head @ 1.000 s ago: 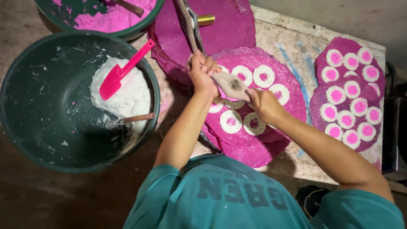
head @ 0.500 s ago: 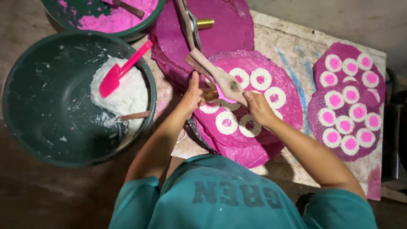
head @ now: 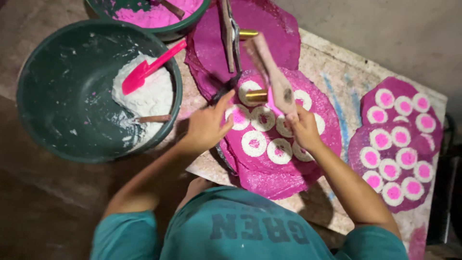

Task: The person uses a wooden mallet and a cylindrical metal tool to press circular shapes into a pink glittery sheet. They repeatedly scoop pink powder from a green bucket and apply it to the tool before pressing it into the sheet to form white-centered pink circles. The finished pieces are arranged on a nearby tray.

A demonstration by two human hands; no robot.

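Now the wooden press (head: 272, 77) swings up off the pink sheet (head: 284, 144) at frame centre, gripped by the right hand (head: 303, 127); the left hand (head: 208, 125) lets go, fingers spread, leaving ringed discs (head: 254, 143) exposed.

The large basin (head: 62, 96) looks like matt dark green plastic, smeared with chalky white powder (head: 144, 96). The scoop (head: 144, 72) is glossy pink plastic. The press handle (head: 274, 77) in the right hand (head: 303, 130) seems worn, stained wood, its tube (head: 255, 96) shiny brass-like metal. The pink sheet (head: 288, 178) looks grainy and crinkled; the board's (head: 346, 91) bare edge is rough and stained.
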